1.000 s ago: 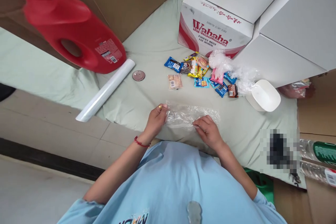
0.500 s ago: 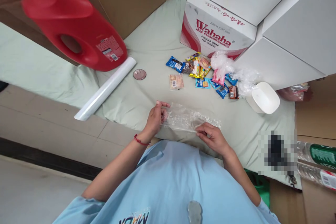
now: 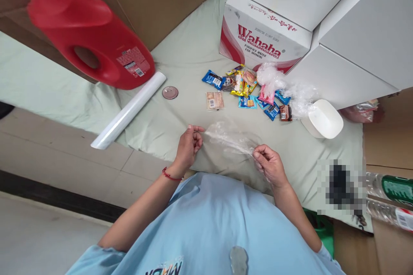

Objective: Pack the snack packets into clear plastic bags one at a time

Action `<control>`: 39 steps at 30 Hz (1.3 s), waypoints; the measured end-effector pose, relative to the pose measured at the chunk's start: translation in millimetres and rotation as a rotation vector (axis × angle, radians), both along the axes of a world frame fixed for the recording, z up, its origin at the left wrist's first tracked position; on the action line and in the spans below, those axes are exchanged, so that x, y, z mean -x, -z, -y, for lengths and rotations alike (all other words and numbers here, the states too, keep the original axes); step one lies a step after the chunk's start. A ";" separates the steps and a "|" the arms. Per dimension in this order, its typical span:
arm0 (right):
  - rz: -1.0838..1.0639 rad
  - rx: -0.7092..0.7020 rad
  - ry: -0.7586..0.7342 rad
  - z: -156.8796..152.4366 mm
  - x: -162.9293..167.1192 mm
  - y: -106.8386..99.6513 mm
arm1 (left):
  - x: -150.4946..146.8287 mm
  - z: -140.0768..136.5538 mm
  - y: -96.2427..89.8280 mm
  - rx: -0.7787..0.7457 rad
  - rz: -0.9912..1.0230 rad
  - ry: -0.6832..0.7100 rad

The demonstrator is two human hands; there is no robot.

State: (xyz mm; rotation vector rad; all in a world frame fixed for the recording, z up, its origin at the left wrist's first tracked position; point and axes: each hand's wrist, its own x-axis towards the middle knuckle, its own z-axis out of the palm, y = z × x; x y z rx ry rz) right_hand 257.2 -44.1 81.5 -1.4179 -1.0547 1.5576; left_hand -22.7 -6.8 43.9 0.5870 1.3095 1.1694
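A thin clear plastic bag (image 3: pixel 230 137) stretches between my two hands, low over the cloth. My right hand (image 3: pixel 270 164) pinches its right end between thumb and fingers, and some loose film hangs below that grip. At the left end is my left hand (image 3: pixel 189 145), index finger pointing along the bag's edge and the other fingers curled; its exact grip on the thin film is hard to see. A flat pack of biscuits (image 3: pixel 214 100) lies just beyond the bag. Several small wrapped snacks (image 3: pixel 243 84) are heaped farther back, with crumpled clear plastic (image 3: pixel 271 76) beside them.
To the left stand a red jug (image 3: pixel 106 43) and a white roll (image 3: pixel 129 109), with a round tin lid (image 3: pixel 170 92) nearby. A white bowl (image 3: pixel 325 118) sits right. Behind are a Wahaha carton (image 3: pixel 258 41) and a brown box (image 3: pixel 135 0). Plastic bottles (image 3: pixel 396 189) lie far right.
My right hand has moved a little right and up, turning with the bag's end. The bag, flatter and wider before, is now gathered into a narrower, blurred strip. My left hand has barely shifted.
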 end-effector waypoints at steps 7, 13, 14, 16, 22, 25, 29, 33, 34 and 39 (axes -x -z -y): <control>0.047 -0.012 -0.048 7.3 17.1 3.6 | -25.4 13.0 -14.7 0.070 0.056 0.393; 0.051 -0.043 -0.184 11.4 33.7 5.5 | -57.2 7.5 -20.4 0.055 0.045 0.569; 0.047 -0.045 -0.189 11.5 34.6 5.7 | -60.1 7.5 -19.9 0.035 0.063 0.586; 0.033 -0.051 -0.186 11.6 34.7 6.9 | -63.8 8.7 -17.8 -0.030 0.087 0.614; -0.031 0.013 -0.116 14.0 23.4 14.9 | -62.1 10.4 -8.1 -0.129 0.022 0.504; -0.108 0.052 0.035 13.1 8.7 13.8 | -53.5 8.8 -5.4 -0.058 0.091 0.388; -0.182 0.078 0.230 9.9 -20.2 5.6 | -38.0 8.0 -4.2 0.043 0.177 0.273; -0.180 0.100 0.376 9.6 -48.7 -0.4 | -26.7 7.5 -2.3 0.094 0.185 0.194; -0.172 0.099 0.408 10.1 -54.2 -1.2 | -24.9 6.9 -1.9 0.099 0.179 0.183; -0.129 0.079 0.516 14.9 -67.6 -1.3 | -20.5 3.0 -0.4 0.094 0.149 0.170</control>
